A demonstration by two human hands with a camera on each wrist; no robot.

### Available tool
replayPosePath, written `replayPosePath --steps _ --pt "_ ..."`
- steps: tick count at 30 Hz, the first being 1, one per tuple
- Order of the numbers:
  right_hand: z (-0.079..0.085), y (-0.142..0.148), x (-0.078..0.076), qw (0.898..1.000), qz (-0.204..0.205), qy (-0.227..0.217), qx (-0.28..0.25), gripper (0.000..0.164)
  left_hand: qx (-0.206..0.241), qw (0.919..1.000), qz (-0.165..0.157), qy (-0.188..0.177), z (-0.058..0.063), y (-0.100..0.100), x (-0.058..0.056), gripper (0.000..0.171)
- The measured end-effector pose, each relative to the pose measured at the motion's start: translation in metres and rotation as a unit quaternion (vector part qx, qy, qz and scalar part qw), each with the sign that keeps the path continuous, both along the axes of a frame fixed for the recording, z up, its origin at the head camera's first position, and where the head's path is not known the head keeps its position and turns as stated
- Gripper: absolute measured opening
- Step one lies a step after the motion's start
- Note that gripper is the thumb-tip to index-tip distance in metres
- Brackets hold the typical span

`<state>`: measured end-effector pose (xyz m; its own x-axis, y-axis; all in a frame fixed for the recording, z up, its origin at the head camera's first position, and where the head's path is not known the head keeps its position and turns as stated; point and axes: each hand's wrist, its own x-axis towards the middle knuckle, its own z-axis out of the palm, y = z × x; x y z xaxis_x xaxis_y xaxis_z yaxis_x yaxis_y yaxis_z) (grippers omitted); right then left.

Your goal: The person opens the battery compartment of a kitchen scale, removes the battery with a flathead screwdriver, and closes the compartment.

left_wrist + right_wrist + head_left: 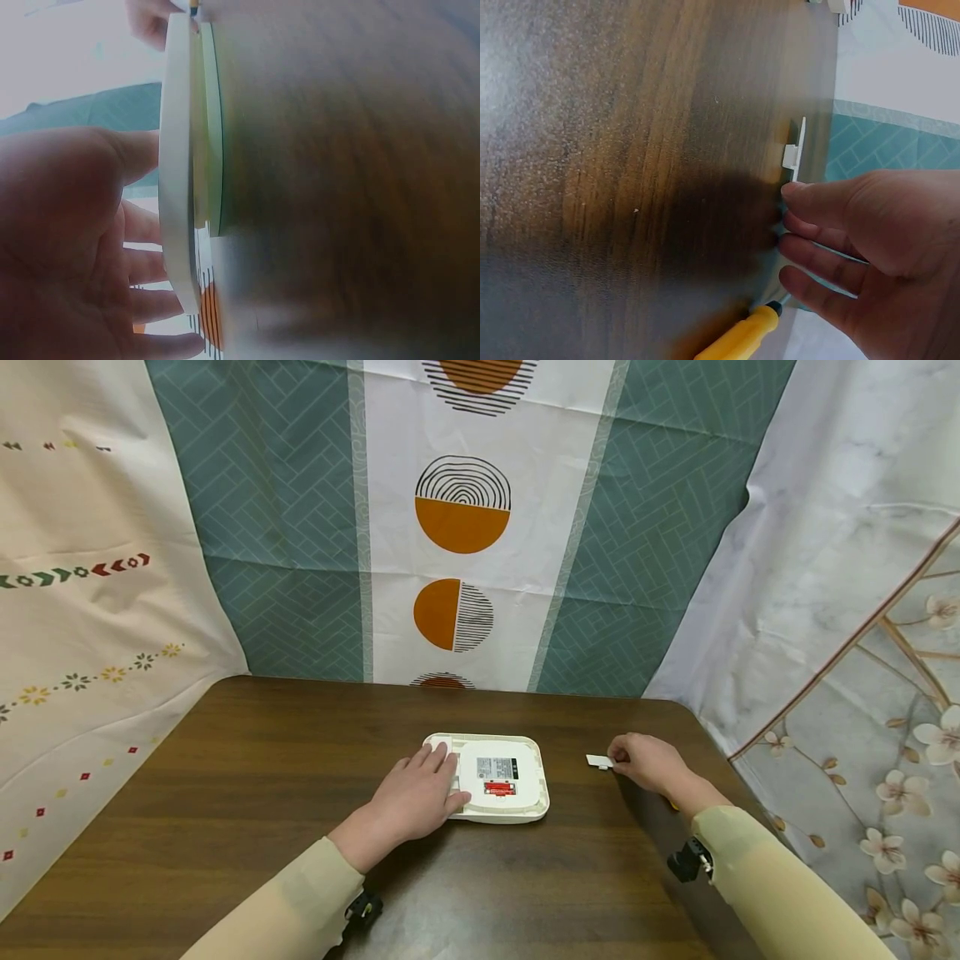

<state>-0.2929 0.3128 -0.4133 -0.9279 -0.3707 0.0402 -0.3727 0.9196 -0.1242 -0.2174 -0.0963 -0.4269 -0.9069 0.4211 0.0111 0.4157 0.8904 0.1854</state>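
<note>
A white device with rounded corners (pixel 521 752) lies bottom up on the brown table. Red batteries (pixel 500 788) show in its uncovered battery compartment, just below a printed label (pixel 497 767). My left hand (pixel 416 789) rests on the device's left end, fingers extended over it and thumb along the near side. From the left wrist view, the pale edge of the device (pixel 176 157) passes beside the palm. To the right of the device, my right hand (pixel 652 762) pinches a small white battery cover (pixel 801 146) between thumb and fingertips. A small tab sticks out from the cover.
A screwdriver with a yellow handle (pixel 742 337) lies on the table close to my right hand, mostly hidden by the forearm in the head view. Hanging patterned cloths (pixel 465 635) border the table (pixel 300 735) at the back and both sides.
</note>
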Motion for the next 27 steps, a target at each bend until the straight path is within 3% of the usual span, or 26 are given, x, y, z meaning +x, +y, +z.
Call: replayPosePath --steps 15,27 --pt "-0.0061 -0.0011 0.0024 1.000 -0.010 0.020 -0.008 0.013 -0.011 0.9999 0.005 0.008 0.0015 0.0017 0.0026 0.075" --pt "-0.0018 -0.0005 0.0089 1.000 -0.015 0.016 0.000 0.028 -0.018 0.9997 0.007 0.013 -0.0014 0.0020 0.0010 0.077"
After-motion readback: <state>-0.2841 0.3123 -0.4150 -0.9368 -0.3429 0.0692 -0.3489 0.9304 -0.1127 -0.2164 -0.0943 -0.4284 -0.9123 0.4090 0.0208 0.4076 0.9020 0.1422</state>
